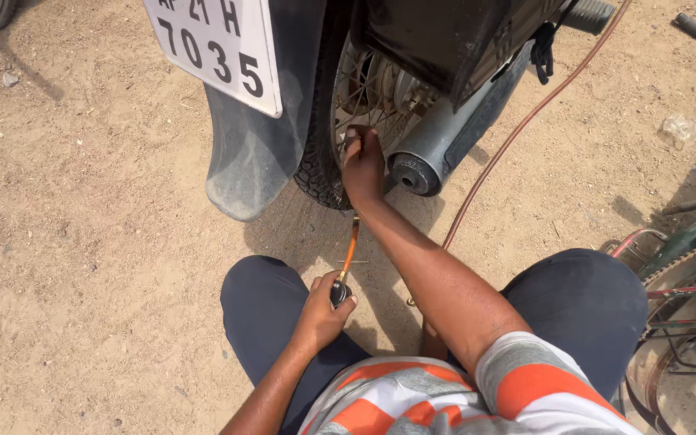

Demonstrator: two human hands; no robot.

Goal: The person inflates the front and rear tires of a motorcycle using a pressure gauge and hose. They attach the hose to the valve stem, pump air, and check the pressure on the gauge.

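Centrally, the right hand (362, 167) is closed at the rim of the motorcycle's rear wheel (324, 173), fingers pinched on the far end of the orange hose (350, 250), though what they pinch is hidden; the left hand (324, 310), nearer the body, is wrapped about a small dark gauge head (340, 293) at the hose's near end. Between the two grips the hose's long axis runs almost straight away from the person, pointing toward the tyre. Just right of the upper grip lies the exhaust silencer (437, 149); left of it hangs the grey mudguard (255, 153); a thin brown air line (517, 133) trails away rightward over sandy ground (82, 242)
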